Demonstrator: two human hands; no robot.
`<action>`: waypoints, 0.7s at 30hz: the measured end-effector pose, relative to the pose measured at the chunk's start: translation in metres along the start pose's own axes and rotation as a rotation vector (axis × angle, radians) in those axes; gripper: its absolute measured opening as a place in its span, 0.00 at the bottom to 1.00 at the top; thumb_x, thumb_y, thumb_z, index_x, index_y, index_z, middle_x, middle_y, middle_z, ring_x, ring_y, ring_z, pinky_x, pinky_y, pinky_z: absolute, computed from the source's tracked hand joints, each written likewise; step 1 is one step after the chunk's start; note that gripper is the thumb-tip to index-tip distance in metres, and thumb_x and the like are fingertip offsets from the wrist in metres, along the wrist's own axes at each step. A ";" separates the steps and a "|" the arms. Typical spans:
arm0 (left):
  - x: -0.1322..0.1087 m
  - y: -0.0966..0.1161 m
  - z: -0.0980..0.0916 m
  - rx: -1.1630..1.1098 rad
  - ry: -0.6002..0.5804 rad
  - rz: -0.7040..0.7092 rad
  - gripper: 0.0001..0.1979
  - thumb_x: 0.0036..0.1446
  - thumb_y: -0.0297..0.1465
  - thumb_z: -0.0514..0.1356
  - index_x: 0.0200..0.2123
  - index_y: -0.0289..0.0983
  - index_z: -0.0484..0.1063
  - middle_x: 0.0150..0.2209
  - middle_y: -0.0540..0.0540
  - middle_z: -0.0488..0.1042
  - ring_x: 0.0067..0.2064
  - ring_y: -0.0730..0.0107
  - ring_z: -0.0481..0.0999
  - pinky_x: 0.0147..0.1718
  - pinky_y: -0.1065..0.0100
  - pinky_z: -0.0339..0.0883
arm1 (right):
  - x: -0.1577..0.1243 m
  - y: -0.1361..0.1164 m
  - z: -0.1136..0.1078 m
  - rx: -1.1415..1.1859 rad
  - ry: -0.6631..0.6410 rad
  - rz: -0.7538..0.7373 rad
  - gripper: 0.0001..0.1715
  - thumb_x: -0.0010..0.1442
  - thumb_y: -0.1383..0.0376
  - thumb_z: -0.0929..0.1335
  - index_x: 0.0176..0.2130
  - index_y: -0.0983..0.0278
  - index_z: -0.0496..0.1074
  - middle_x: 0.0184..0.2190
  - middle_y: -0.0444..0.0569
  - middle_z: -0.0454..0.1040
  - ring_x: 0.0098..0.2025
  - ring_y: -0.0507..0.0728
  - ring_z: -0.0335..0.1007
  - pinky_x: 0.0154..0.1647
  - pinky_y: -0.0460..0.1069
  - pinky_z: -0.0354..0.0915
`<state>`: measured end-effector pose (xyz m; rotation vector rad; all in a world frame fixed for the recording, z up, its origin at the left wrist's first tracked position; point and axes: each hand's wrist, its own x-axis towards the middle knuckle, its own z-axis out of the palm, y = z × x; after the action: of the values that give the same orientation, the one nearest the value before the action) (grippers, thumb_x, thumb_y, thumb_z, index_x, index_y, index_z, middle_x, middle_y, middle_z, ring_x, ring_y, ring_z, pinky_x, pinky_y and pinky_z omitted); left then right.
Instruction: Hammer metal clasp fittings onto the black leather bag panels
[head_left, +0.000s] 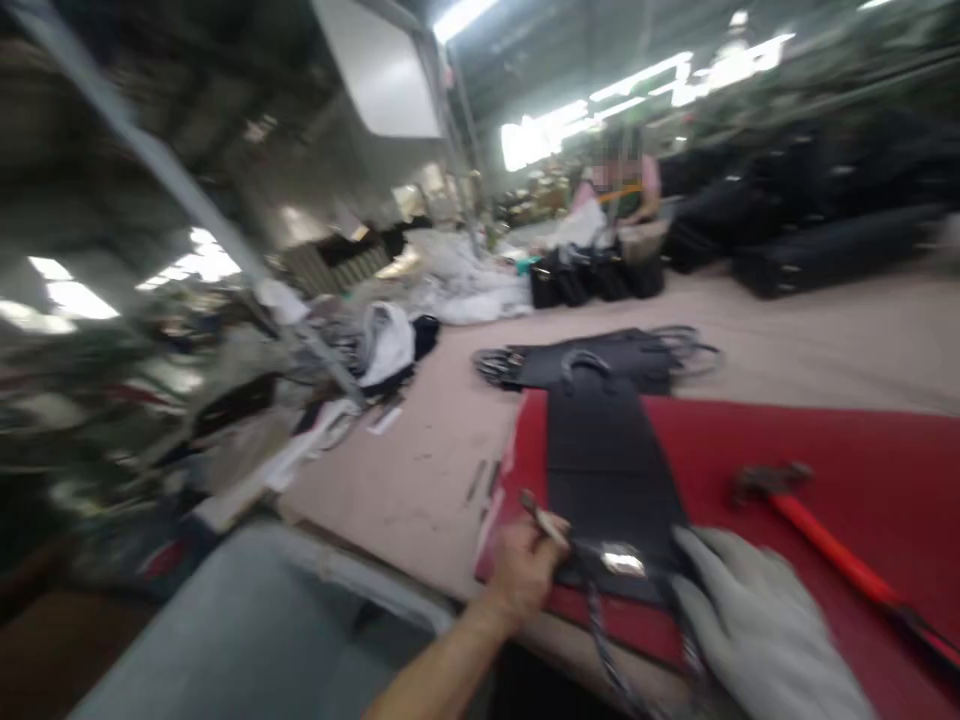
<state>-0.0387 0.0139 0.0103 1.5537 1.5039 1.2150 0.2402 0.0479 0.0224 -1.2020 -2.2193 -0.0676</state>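
A black bag panel (611, 460) lies flat on a red mat (750, 450). It has a shiny metal clasp (623, 560) near its front edge and a handle (587, 368) at the far end. Braided cords (600, 630) hang from the panel's near edge. My bare left hand (525, 565), at the panel's left front corner, is closed around a short, slender light-brown tool whose kind I cannot make out. My right hand (757, 610), in a grey glove, lies over the panel's right front edge with its fingers stretched out. A hammer (832, 545) with an orange handle rests to its right.
Beyond the mat lie more black panels (630, 355) with cords. Black bags (840, 240) are piled at the far right, and white wrapping (472, 280) is heaped at the back. A co-worker (619, 190) is at the far side. A slanted metal post (187, 200) rises at left.
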 end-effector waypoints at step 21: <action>-0.019 0.018 0.063 -0.083 0.052 0.025 0.12 0.61 0.37 0.64 0.43 0.36 0.81 0.46 0.41 0.83 0.50 0.59 0.82 0.54 0.60 0.76 | -0.062 -0.019 -0.005 0.086 0.000 0.324 0.19 0.65 0.64 0.67 0.54 0.67 0.74 0.52 0.57 0.74 0.55 0.68 0.67 0.68 0.69 0.55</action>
<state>0.0283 0.0021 0.0006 1.5007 1.4514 1.3247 0.2530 -0.0114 -0.0018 -1.4944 -1.9787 0.1560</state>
